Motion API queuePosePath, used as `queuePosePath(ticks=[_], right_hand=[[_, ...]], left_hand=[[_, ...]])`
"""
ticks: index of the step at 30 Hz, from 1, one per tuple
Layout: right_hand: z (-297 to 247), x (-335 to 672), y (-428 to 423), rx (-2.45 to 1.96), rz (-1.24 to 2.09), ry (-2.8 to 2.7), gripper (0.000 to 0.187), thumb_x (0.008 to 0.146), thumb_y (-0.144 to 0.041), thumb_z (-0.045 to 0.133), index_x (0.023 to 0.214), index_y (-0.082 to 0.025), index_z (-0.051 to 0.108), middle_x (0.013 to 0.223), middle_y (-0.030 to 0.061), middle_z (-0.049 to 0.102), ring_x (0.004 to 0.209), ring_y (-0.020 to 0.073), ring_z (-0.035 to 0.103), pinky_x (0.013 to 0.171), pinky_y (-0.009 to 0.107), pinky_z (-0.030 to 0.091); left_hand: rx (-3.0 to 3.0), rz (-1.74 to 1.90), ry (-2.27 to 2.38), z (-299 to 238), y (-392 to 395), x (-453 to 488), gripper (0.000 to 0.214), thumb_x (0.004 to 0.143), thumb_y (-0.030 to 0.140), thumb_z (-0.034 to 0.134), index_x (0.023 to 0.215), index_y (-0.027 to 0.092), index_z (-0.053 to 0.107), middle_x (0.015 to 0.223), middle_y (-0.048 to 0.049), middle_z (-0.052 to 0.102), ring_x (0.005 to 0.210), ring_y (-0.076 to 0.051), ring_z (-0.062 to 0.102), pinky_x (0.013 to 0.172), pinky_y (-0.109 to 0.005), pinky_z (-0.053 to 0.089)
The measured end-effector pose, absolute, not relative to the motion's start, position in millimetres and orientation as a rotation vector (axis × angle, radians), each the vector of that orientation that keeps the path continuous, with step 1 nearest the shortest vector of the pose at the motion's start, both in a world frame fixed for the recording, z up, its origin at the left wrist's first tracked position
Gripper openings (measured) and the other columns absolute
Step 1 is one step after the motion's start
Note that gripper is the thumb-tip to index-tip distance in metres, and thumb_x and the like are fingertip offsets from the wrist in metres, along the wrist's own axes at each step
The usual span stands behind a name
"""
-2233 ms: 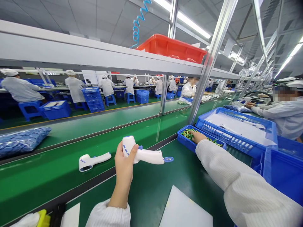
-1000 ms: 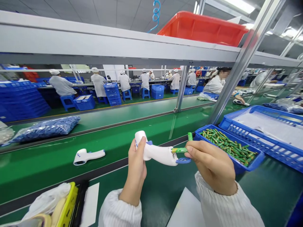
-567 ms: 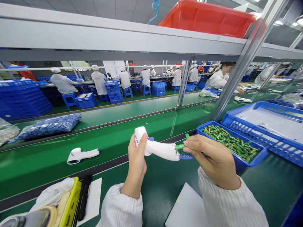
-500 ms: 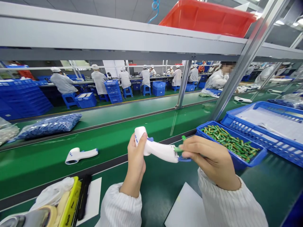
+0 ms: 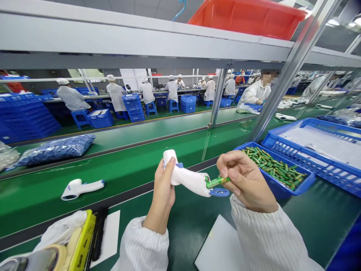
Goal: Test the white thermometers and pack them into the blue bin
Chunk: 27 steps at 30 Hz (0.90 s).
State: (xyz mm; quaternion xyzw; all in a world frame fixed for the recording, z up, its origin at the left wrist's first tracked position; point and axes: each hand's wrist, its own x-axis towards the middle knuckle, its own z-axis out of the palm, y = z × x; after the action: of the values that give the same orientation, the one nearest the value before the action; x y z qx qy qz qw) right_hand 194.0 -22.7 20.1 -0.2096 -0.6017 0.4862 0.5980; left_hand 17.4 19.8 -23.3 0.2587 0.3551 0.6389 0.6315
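My left hand (image 5: pixel 165 188) is wrapped round the head end of a white infrared thermometer (image 5: pixel 187 180), its handle pointing right. At the handle's end the blue battery cover (image 5: pixel 219 192) hangs open. One battery's end shows inside the opening. Between thumb and fingertips my right hand (image 5: pixel 246 180) pinches a green battery (image 5: pixel 217 182), whose far end is at the opening. Just right of this hand stands a blue bin (image 5: pixel 303 191) of loose green batteries (image 5: pixel 275 167). A second white thermometer (image 5: pixel 83 189) lies on the green belt (image 5: pixel 124 171) to the left.
A blue perforated tray (image 5: pixel 316 160) stands behind the battery bin. White sheets (image 5: pixel 220 244) and a yellow box (image 5: pixel 84 244) with tape lie near me. A shelf beam (image 5: pixel 141 37) crosses overhead, with a slanted metal post (image 5: pixel 284 82) at right. Co-workers sit beyond the belt.
The battery that was at the opening is now in the handle, and my right hand has brought another battery's end to it. The thermometer on the belt has moved left.
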Motion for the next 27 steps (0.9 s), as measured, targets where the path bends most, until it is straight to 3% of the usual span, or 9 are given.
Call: queuePosePath(ticks=[4, 8, 11, 15, 17, 19, 23, 25, 27], right_hand=[[19.9, 191.3, -29.6, -0.531, 0.949, -1.493, 0.006, 0.088, -0.021, 0.068, 0.089, -0.025, 0.073, 0.074, 0.0005, 0.062, 0.044, 0.0048, 0.046, 0.036, 0.016, 0.034], [16.6, 190.0, -31.2, -0.557, 0.8, -1.604, 0.021, 0.094, -0.035, 0.06, 0.102, -0.024, 0.076, 0.079, 0.0065, 0.07, 0.059, 0.0123, 0.058, 0.048, 0.024, 0.046], [10.6, 185.0, -25.8, -0.463, 0.669, -1.708, 0.033, 0.09, -0.047, 0.062, 0.116, -0.028, 0.072, 0.09, 0.0077, 0.074, 0.082, 0.0199, 0.063, 0.071, 0.034, 0.052], [-0.7, 164.7, -21.8, -0.401, 0.678, -1.677, 0.032, 0.087, -0.036, 0.069, 0.119, -0.031, 0.069, 0.111, 0.0075, 0.067, 0.113, 0.0239, 0.056, 0.103, 0.044, 0.043], [-6.6, 149.4, -23.3, -0.422, 0.835, -1.519, 0.022, 0.09, -0.037, 0.064, 0.108, -0.027, 0.071, 0.113, 0.0093, 0.061, 0.117, 0.0237, 0.054, 0.104, 0.042, 0.043], [-11.5, 134.5, -24.4, -0.398, 1.043, -1.306, 0.024, 0.09, -0.044, 0.061, 0.099, -0.023, 0.069, 0.113, 0.0104, 0.058, 0.117, 0.0245, 0.054, 0.103, 0.042, 0.043], [-11.8, 119.0, -24.1, -0.233, 1.442, -0.921, 0.037, 0.084, -0.05, 0.066, 0.109, -0.024, 0.056, 0.093, 0.0066, 0.065, 0.113, 0.0258, 0.059, 0.103, 0.048, 0.041], [-6.7, 119.3, -24.8, -0.242, 1.531, -0.837, 0.043, 0.081, -0.046, 0.07, 0.112, -0.023, 0.053, 0.081, 0.0039, 0.066, 0.111, 0.0248, 0.06, 0.1, 0.045, 0.043], [-1.3, 120.6, -26.1, -0.304, 1.584, -0.788, 0.037, 0.078, -0.038, 0.073, 0.106, -0.02, 0.056, 0.077, 0.003, 0.067, 0.107, 0.0233, 0.062, 0.092, 0.04, 0.047]], left_hand=[[0.587, 1.482, 0.843, -24.7, 21.4, 15.8, 0.058, 0.06, 0.048, 0.084, 0.102, 0.015, 0.062, 0.076, 0.0016, 0.06, 0.064, -0.009, 0.054, 0.06, -0.021, 0.041], [0.584, 1.483, 0.836, -26.0, 22.8, 14.2, 0.057, 0.061, 0.049, 0.084, 0.102, 0.015, 0.062, 0.076, 0.0013, 0.06, 0.063, -0.009, 0.054, 0.058, -0.021, 0.04], [0.575, 1.482, 0.797, -25.6, 23.8, 14.7, 0.056, 0.063, 0.048, 0.083, 0.104, 0.015, 0.063, 0.076, 0.0013, 0.06, 0.064, -0.009, 0.054, 0.06, -0.02, 0.042], [0.486, 1.493, 0.766, -25.5, 24.3, 14.9, 0.056, 0.062, 0.045, 0.084, 0.105, 0.015, 0.064, 0.075, 0.0017, 0.06, 0.066, -0.009, 0.056, 0.062, -0.02, 0.045], [0.475, 1.511, 0.8, -25.0, 22.8, 14.2, 0.054, 0.062, 0.044, 0.083, 0.104, 0.016, 0.064, 0.074, 0.0014, 0.061, 0.066, -0.009, 0.056, 0.061, -0.019, 0.045], [0.522, 1.56, 0.841, -23.4, 20.6, 13.3, 0.048, 0.065, 0.042, 0.081, 0.102, 0.017, 0.064, 0.075, 0.002, 0.061, 0.064, -0.009, 0.055, 0.059, -0.018, 0.044], [0.644, 1.799, 0.921, -18.3, 14.6, 13.0, 0.031, 0.07, 0.031, 0.078, 0.095, 0.021, 0.063, 0.074, 0.0052, 0.061, 0.065, -0.009, 0.056, 0.06, -0.018, 0.046], [0.683, 1.921, 0.99, -17.0, 10.4, 13.1, 0.027, 0.071, 0.028, 0.077, 0.093, 0.022, 0.062, 0.075, 0.0051, 0.062, 0.067, -0.011, 0.057, 0.064, -0.021, 0.049], [0.748, 1.945, 1.013, -18.6, 6.2, 11.8, 0.031, 0.072, 0.03, 0.075, 0.098, 0.027, 0.06, 0.078, 0.0065, 0.062, 0.07, -0.012, 0.057, 0.066, -0.023, 0.05]])
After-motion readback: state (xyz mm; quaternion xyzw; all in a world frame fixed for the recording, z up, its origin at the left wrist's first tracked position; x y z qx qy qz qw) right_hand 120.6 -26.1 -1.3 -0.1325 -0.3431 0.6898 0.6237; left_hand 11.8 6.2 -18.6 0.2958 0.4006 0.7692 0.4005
